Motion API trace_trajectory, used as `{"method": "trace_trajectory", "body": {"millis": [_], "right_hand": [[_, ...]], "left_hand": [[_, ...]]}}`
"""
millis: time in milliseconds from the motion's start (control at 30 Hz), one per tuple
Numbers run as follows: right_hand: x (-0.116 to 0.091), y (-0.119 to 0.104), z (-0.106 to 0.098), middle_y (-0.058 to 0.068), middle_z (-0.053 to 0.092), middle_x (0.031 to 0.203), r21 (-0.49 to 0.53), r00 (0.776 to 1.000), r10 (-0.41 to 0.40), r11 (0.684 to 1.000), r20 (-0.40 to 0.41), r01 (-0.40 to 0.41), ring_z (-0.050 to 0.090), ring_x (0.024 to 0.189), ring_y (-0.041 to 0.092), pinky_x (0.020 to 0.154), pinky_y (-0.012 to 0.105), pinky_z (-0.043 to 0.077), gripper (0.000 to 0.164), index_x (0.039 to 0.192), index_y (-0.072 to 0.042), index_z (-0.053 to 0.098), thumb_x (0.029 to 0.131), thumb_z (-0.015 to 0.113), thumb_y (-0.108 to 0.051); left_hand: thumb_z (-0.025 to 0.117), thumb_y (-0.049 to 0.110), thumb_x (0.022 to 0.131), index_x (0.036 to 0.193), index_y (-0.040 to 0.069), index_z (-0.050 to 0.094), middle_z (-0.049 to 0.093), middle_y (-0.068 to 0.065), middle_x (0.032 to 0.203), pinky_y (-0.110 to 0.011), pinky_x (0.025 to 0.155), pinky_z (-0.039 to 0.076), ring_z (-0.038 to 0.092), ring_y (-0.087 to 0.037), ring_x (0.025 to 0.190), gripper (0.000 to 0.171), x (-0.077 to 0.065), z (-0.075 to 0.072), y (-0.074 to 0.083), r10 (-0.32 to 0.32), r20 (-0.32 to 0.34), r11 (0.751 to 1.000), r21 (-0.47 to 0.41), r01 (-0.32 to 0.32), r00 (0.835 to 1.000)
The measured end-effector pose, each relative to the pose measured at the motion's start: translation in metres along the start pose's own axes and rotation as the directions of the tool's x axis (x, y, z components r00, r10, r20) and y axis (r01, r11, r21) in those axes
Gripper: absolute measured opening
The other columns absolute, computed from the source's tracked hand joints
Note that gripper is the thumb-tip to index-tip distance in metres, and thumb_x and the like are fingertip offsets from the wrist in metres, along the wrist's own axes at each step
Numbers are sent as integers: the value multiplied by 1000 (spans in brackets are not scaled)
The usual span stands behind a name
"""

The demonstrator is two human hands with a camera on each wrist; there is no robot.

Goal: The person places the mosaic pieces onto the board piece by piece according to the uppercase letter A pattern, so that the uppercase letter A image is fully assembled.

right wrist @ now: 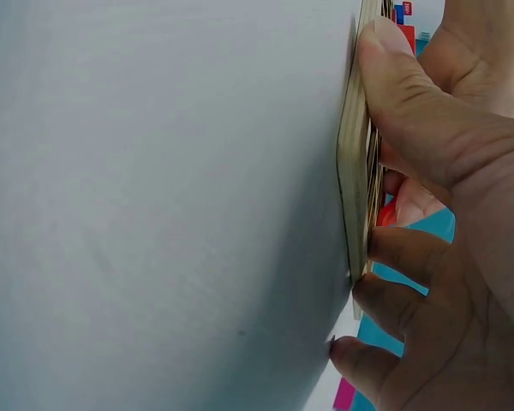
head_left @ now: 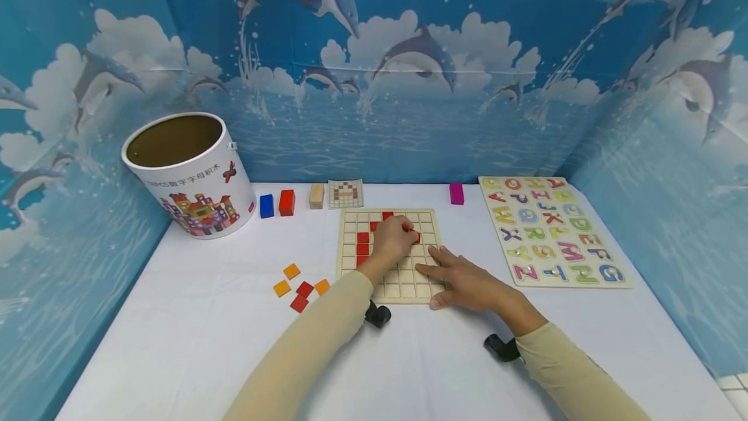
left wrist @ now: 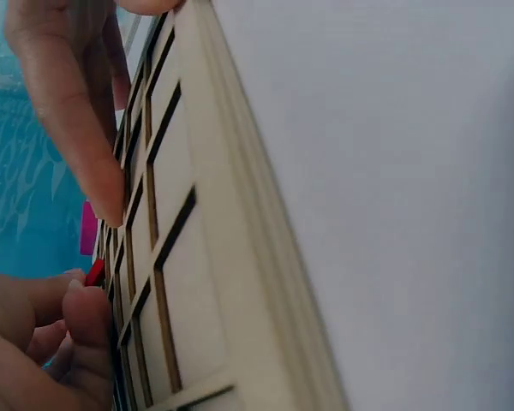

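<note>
A wooden grid board (head_left: 408, 290) lies on the white table, with several red square tiles (head_left: 362, 249) set in its left and upper cells. My left hand (head_left: 393, 240) reaches over the board and pinches a red tile (left wrist: 94, 272) between thumb and fingertips, close over a cell right of the middle. My right hand (head_left: 467, 279) rests at the board's lower right, fingers spread over the grid. Its thumb (right wrist: 394, 56) lies along the near edge in the right wrist view. The left forearm hides part of the board's lower left.
Loose orange tiles (head_left: 291, 271) and red tiles (head_left: 299, 304) lie left of the board. Behind it are a pattern card (head_left: 333, 195) and blue, red (head_left: 287, 203), natural and magenta blocks (head_left: 456, 193). A white bucket (head_left: 199, 203) stands back left; a letter board (head_left: 561, 281) lies right.
</note>
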State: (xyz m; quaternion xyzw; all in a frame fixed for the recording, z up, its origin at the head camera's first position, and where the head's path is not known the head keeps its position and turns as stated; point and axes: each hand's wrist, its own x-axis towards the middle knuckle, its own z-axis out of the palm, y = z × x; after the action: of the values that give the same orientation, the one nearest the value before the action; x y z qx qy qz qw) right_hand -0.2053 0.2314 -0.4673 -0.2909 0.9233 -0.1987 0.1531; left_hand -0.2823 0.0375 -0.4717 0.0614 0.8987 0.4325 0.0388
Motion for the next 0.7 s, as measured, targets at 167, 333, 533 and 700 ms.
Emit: {"method": "trace_trajectory", "body": {"millis": [167, 333, 533, 700], "right_hand": [[0, -1, -1, 21, 22, 166, -3, 1000, -4, 1000, -1, 4, 15, 153, 46, 117, 66, 21, 77, 152, -18, 50, 86, 74, -50], [1, -1, -1, 21, 22, 166, 0, 1000, 2, 1000, 7, -2, 14, 154, 45, 117, 66, 20, 78, 152, -18, 50, 86, 75, -50], [1, -1, -1, 20, 22, 167, 2, 1000, 25, 1000, 14, -25, 14, 154, 44, 118, 65, 19, 79, 152, -18, 49, 85, 75, -51], [1, -1, -1, 19, 21, 167, -6, 999, 42, 999, 19, -42, 14, 154, 43, 119, 65, 19, 79, 153, -20, 49, 85, 74, -52]], "left_hand": [[74, 15, 91, 92, 10, 72, 70, 0, 91, -32, 76, 53, 62, -17, 84, 5, 1, 3, 0, 15, -24, 998, 67, -13, 1000], [69, 11, 94, 101, 7, 76, 74, -4, 102, -34, 82, 55, 66, -21, 96, 11, -1, 3, 0, 5, -10, 997, 75, -4, 1000], [63, 15, 100, 114, 9, 76, 74, -4, 110, -35, 84, 55, 67, -23, 103, 20, -5, -21, 3, -34, -10, 996, -82, 34, 999], [64, 19, 101, 117, 11, 74, 68, -12, 111, -34, 67, 48, 63, -34, 90, 20, -8, -81, 3, -103, 15, 897, -431, 100, 995]]}}
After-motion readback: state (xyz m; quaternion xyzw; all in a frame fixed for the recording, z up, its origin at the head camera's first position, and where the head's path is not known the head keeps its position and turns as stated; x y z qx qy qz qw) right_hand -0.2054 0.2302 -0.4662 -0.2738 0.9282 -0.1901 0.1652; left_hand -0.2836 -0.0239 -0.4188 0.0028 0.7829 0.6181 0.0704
